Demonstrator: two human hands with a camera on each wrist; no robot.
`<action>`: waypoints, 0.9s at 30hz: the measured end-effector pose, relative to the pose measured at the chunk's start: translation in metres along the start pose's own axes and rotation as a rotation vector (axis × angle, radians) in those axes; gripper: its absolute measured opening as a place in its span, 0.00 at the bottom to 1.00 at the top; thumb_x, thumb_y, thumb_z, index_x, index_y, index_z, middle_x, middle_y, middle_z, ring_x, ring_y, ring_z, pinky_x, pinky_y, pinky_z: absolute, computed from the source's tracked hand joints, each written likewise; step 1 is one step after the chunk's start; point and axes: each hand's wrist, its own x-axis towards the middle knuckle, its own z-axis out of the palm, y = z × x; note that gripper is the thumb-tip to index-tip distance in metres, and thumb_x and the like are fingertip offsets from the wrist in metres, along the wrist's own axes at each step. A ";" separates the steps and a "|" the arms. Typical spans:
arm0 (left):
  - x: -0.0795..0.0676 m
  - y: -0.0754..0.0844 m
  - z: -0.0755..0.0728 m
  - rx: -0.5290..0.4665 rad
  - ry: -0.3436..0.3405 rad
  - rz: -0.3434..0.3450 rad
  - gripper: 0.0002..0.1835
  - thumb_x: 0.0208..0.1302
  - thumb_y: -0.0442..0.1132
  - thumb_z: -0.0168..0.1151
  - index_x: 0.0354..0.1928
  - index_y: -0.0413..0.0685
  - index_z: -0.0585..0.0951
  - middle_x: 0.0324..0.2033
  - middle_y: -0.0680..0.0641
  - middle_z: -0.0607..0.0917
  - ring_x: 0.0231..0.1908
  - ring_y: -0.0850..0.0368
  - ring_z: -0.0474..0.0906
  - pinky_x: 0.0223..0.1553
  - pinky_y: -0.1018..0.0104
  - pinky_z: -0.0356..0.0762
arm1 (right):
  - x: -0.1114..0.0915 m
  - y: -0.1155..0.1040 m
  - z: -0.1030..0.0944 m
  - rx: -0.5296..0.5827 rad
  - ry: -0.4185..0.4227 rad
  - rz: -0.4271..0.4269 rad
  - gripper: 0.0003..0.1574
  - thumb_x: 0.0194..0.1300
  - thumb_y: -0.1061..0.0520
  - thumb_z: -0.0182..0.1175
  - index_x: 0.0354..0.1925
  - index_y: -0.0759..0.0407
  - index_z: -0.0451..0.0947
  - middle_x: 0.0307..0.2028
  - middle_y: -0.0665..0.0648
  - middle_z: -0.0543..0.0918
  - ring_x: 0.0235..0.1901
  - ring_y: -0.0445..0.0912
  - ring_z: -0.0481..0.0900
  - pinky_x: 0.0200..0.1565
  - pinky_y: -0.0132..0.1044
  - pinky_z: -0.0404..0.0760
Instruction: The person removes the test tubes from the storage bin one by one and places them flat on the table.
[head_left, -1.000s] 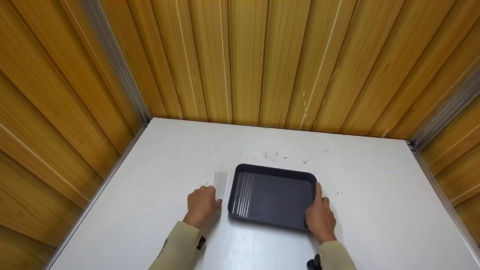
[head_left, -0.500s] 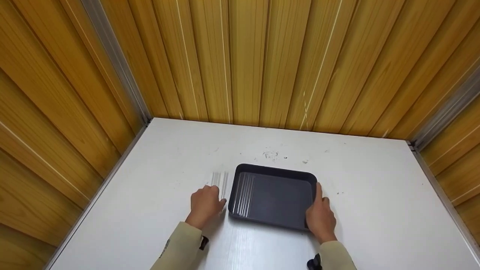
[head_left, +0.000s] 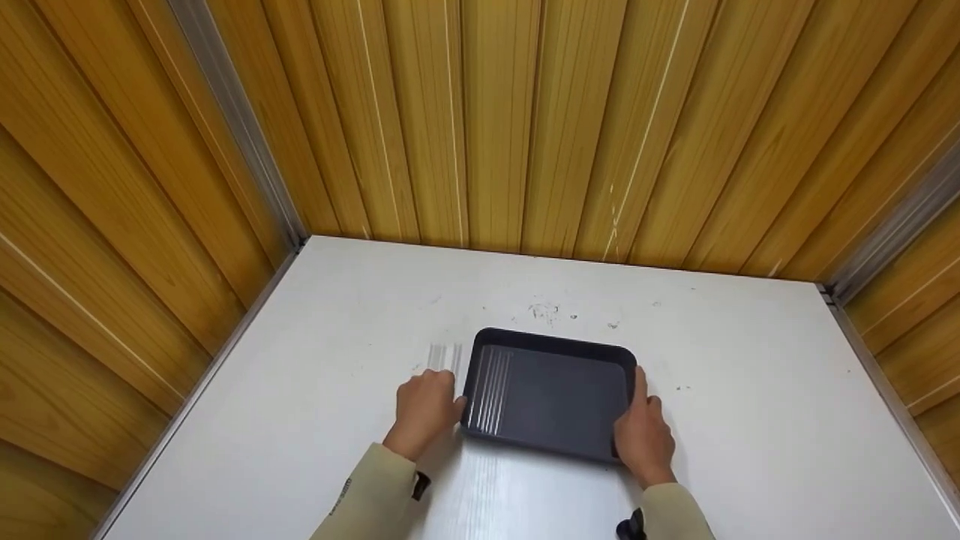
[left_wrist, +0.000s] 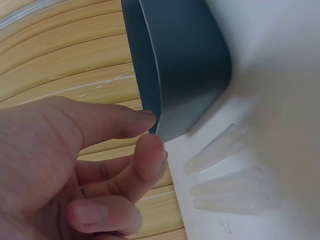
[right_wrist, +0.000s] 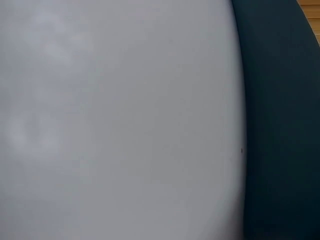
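Observation:
A dark grey rectangular tray [head_left: 570, 397] stands on the white table. Along its left side lie several clear tubes [head_left: 491, 394], side by side, that look like test tubes. My right hand [head_left: 645, 439] grips the tray's right wall; the right wrist view shows only that wall [right_wrist: 282, 120] and no fingers. My left hand [head_left: 426, 411] is at the tray's left wall, fingers loosely curled. In the left wrist view its thumb and index finger [left_wrist: 150, 155] are apart beside the tray's rim, with nothing visibly held. Below them on the table lie a few loose tubes [left_wrist: 215, 148].
Wood-patterned panels [head_left: 495, 127] close off the back and sides of the table [head_left: 750, 420]. Metal posts [head_left: 240, 112] stand at the corners. Small dark marks [head_left: 544, 311] dot the table behind the tray.
My left hand has moved right, from the loose tubes to the tray's left wall. The loose tubes now lie slightly spread out beside the tray. My right hand has kept its place on the tray.

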 end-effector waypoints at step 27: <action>0.005 0.042 0.018 0.017 -0.013 0.085 0.18 0.50 0.43 0.72 0.15 0.49 0.73 0.13 0.50 0.78 0.14 0.59 0.67 0.14 0.61 0.65 | 0.000 0.001 0.000 -0.011 0.011 -0.007 0.42 0.68 0.65 0.41 0.76 0.56 0.39 0.48 0.74 0.70 0.20 0.51 0.70 0.21 0.40 0.64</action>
